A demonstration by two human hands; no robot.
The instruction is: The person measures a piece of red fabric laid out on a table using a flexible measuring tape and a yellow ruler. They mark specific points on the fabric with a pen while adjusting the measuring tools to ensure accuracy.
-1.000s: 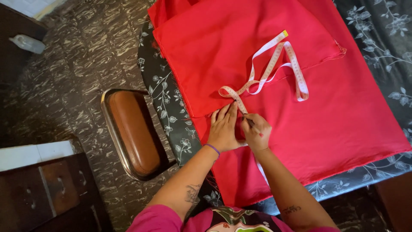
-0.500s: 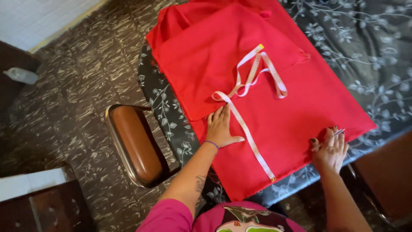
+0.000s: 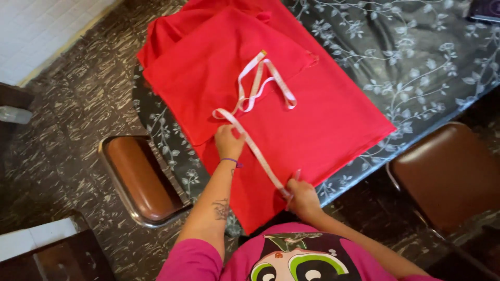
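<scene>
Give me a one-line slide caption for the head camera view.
Left hand and right hand stretch a measuring tape across red fabric on a floral-covered table.

One head-worn camera looks steeply down from close above the table (image 3: 427, 67) edge and the floor (image 3: 67, 119).
</scene>
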